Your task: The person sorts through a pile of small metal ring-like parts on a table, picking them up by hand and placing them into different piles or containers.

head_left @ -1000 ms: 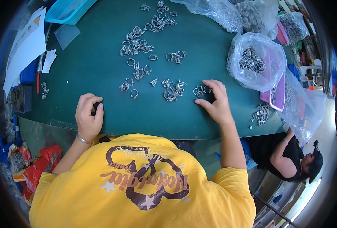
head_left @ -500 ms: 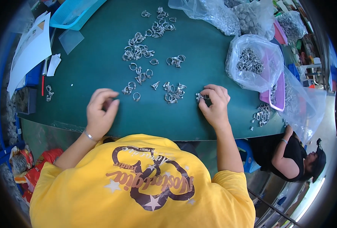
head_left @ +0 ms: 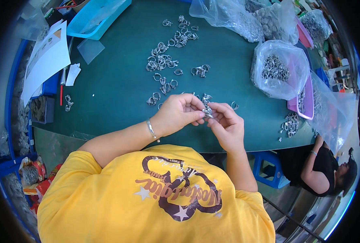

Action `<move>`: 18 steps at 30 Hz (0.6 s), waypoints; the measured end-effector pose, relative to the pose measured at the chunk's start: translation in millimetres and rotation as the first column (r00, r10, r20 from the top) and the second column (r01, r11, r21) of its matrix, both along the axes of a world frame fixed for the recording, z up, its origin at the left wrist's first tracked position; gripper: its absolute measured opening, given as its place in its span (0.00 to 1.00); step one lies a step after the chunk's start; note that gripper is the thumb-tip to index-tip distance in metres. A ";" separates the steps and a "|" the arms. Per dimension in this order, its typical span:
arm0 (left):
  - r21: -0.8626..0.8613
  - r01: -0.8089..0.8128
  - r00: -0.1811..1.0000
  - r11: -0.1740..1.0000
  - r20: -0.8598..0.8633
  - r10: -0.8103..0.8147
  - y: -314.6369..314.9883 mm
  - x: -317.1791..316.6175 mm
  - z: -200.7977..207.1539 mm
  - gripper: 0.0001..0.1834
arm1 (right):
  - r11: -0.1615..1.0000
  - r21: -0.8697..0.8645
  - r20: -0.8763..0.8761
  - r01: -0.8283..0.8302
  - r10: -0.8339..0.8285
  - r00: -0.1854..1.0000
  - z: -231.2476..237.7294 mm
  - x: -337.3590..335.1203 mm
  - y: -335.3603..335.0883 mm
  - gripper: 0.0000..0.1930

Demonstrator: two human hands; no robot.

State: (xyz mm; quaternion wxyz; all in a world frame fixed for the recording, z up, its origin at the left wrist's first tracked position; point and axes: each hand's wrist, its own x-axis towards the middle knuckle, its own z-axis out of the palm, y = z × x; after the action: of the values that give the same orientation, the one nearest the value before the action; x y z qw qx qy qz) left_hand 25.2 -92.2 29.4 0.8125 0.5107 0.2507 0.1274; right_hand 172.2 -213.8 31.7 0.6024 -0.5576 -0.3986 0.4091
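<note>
Both hands meet low over the near middle of the table. My left hand (head_left: 176, 115) pinches some silver metal rings (head_left: 207, 111), its fingertips touching those of my right hand (head_left: 229, 126). My right hand is also closed on these rings, its thumb and fingers bent round them from the right. The fingers partly cover the rings, so how many are held is hidden. Behind the hands lies a small cluster of rings (head_left: 206, 97), partly covered. One loose ring (head_left: 234, 105) lies just beyond my right hand.
Ring piles (head_left: 161, 62) stretch toward the far side. At right, a clear bag of rings (head_left: 275, 69) rests by a pink tray (head_left: 307, 101), with more rings (head_left: 290, 124) nearby. A blue basket (head_left: 86, 32) and papers (head_left: 46, 60) lie left. A person (head_left: 320, 172) sits at right.
My left hand has swung right from the left part of the table to meet my right hand at the rings. The whole view has shifted slightly.
</note>
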 end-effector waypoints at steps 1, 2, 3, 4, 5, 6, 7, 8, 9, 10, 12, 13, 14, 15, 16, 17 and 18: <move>0.017 -0.010 1.000 1.000 -0.007 0.010 0.1 -2.4 3.4 0.07 | 1.000 -0.006 -0.081 -0.028 0.027 0.996 3.6 0.0 -0.8 0.16; 0.035 -0.020 1.000 0.999 -0.015 0.020 0.2 -4.4 4.7 0.05 | 0.998 -0.010 -0.162 -0.056 0.054 0.985 6.4 -0.3 -1.1 0.17; 0.033 -0.011 1.000 0.999 0.009 0.011 0.7 -5.2 2.7 0.05 | 0.999 -0.038 -0.190 -0.033 0.026 0.981 7.8 -1.9 -0.4 0.16; 0.155 -0.015 0.999 0.988 0.030 0.010 1.1 -6.5 -0.8 0.06 | 1.000 -0.008 -0.006 -0.024 0.024 1.000 5.6 -0.4 0.1 0.14; 0.274 -0.022 0.999 0.961 0.052 0.008 1.1 -8.0 -6.0 0.06 | 1.000 0.024 0.178 -0.020 0.015 0.984 1.4 2.1 0.3 0.13; 0.389 -0.031 0.997 0.921 0.073 0.002 0.5 -9.2 -8.6 0.07 | 0.998 0.056 0.356 -0.023 0.002 0.934 -0.8 3.1 0.2 0.12; 0.413 -0.062 0.995 0.909 0.102 0.022 -0.2 -8.9 -8.3 0.07 | 0.998 0.061 0.420 -0.009 -0.017 0.907 6.8 1.0 1.8 0.10; 0.435 -0.094 0.991 0.895 0.131 0.041 -1.7 -8.3 -7.4 0.07 | 0.999 0.042 0.335 -0.026 0.010 0.942 5.4 1.6 0.4 0.10; 0.457 -0.127 0.985 0.881 0.160 0.059 -2.4 -8.2 -6.2 0.08 | 0.999 0.025 0.245 -0.045 0.037 0.969 2.6 3.4 -2.1 0.09; 0.259 -0.049 0.993 0.965 0.117 0.019 -1.2 -8.3 -1.0 0.08 | 0.998 0.010 0.153 -0.064 0.061 0.986 1.0 4.7 -4.2 0.09; -0.172 0.092 0.995 0.981 0.060 -0.083 2.5 -8.3 11.8 0.09 | 0.992 0.034 0.038 -0.118 0.117 0.992 0.5 5.4 -5.6 0.08; -0.251 0.140 0.989 0.958 0.085 -0.123 2.1 -9.1 12.9 0.10 | 0.988 0.048 -0.016 -0.146 0.147 0.989 1.0 5.8 -5.4 0.07; -0.257 0.155 0.987 0.954 0.087 -0.137 2.9 -10.3 10.7 0.10 | 0.985 0.067 -0.035 -0.160 0.162 0.986 2.3 6.2 -5.4 0.07; -0.262 0.169 0.985 0.950 0.089 -0.151 4.1 -12.1 6.1 0.10 | 0.981 0.086 -0.053 -0.173 0.178 0.983 4.2 6.4 -5.6 0.06; -0.269 0.185 0.982 0.945 0.091 -0.166 4.7 -12.5 5.1 0.10 | 0.977 0.104 -0.071 -0.185 0.193 0.979 5.0 7.1 -6.2 0.05; -0.269 0.146 0.988 0.952 0.080 -0.129 3.9 -12.8 6.6 0.09 | 0.974 0.103 -0.082 -0.203 0.212 0.974 4.9 8.5 -6.8 0.05; -0.191 0.128 0.992 0.973 0.033 -0.124 4.1 -12.3 10.6 0.09 | 0.970 0.102 -0.093 -0.222 0.232 0.968 4.7 10.2 -7.4 0.04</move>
State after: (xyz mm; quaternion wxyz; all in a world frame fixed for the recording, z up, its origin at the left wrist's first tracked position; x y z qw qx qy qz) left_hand 12.9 -88.2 40.0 0.8672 0.4430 0.2203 0.0562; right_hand 182.4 -221.2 36.4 0.5965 -0.4580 -0.4459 0.4854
